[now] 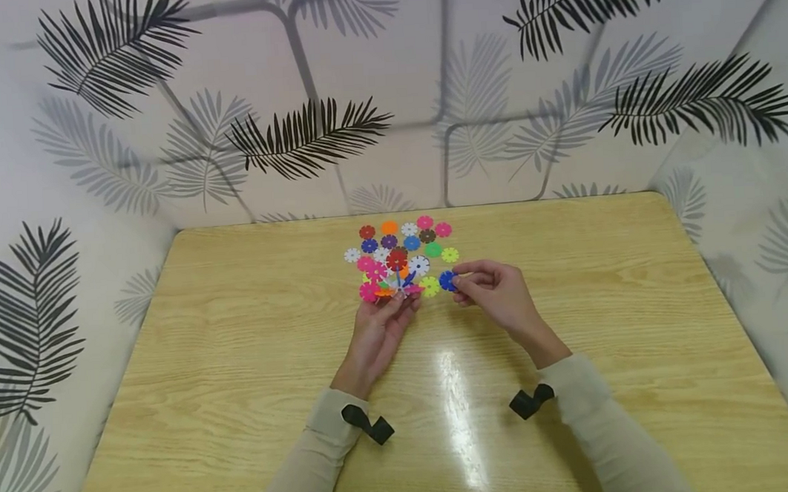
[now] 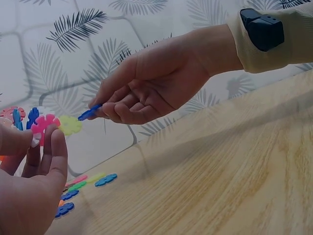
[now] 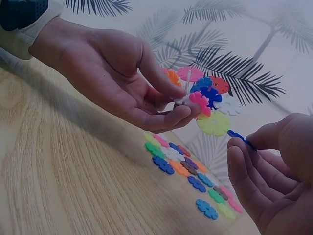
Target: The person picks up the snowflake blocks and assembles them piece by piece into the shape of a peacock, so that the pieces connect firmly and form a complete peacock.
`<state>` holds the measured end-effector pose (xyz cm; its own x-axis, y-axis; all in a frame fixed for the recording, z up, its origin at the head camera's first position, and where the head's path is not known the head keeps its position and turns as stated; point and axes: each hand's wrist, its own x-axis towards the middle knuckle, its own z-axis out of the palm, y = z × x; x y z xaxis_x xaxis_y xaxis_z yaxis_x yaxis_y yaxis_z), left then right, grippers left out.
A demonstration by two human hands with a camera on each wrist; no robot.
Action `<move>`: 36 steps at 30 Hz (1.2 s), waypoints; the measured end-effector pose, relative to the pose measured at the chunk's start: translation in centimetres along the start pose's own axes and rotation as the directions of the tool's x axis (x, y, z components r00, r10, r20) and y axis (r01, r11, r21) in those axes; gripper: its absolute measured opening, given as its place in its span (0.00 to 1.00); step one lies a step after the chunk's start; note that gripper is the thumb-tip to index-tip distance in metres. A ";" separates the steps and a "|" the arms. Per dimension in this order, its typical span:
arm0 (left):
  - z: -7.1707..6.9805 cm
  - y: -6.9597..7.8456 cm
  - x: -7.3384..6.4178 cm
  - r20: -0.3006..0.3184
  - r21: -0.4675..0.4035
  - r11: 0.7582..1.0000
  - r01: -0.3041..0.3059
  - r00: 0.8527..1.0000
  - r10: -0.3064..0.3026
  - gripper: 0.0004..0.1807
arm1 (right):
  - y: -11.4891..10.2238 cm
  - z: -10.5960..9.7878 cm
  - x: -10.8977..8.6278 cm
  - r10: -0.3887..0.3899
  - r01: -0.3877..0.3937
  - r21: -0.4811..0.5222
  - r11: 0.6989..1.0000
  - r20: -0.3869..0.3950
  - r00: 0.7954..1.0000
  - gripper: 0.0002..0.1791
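My left hand (image 1: pixel 382 337) pinches a built cluster of slotted plastic flower discs near the middle of the table. Among its pieces are a pink disc (image 2: pixel 45 128), a dark blue disc (image 3: pixel 207 98) and a yellow-green disc (image 3: pixel 213 123) at its right side. With thumb and fingertips, my right hand (image 1: pixel 504 296) pinches a single blue flower disc (image 1: pixel 447 280). That disc is held nearly edge-on in the right wrist view, close to the yellow-green one. Whether the two touch I cannot tell. The left fingers partly hide the cluster's base.
Several loose flower discs lie flat on the wooden table (image 1: pixel 238 343) beyond the hands, among them a green disc (image 1: pixel 433 250) and a light blue disc (image 3: pixel 207 209). A leaf-patterned wall covering (image 1: pixel 385 75) rises behind the table's far edge. Each wrist carries a black camera (image 1: pixel 368 424).
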<state>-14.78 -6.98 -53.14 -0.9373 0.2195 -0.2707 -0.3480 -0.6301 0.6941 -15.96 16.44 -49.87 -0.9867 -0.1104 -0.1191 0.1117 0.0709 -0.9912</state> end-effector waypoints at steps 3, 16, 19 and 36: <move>0.0 0.0 0.0 0.004 -0.004 1.000 -0.006 1.000 0.006 0.24 | 0.0 0.0 0.0 0.018 -0.018 0.019 1.000 0.008 1.000 0.17; 0.0 -0.3 -0.1 0.017 0.016 0.999 -0.032 0.999 0.032 0.21 | -0.7 0.1 -0.2 0.054 -0.055 0.091 0.994 0.010 0.998 0.18; 0.0 -0.3 -0.1 0.023 0.010 0.999 -0.040 0.999 0.040 0.21 | -0.8 0.0 0.0 0.026 -0.025 0.063 0.998 -0.012 1.000 0.17; 0.1 -0.3 -0.1 0.042 0.010 0.998 -0.062 0.997 0.061 0.22 | -1.6 0.1 0.1 0.032 -0.033 -0.025 0.999 -0.052 0.998 0.16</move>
<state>-14.61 -6.74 -53.22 -0.9569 0.2112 -0.1996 -0.2895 -0.6348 0.7164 -16.19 16.26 -48.30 -0.9875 -0.0560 -0.1473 0.1413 0.0993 -0.9850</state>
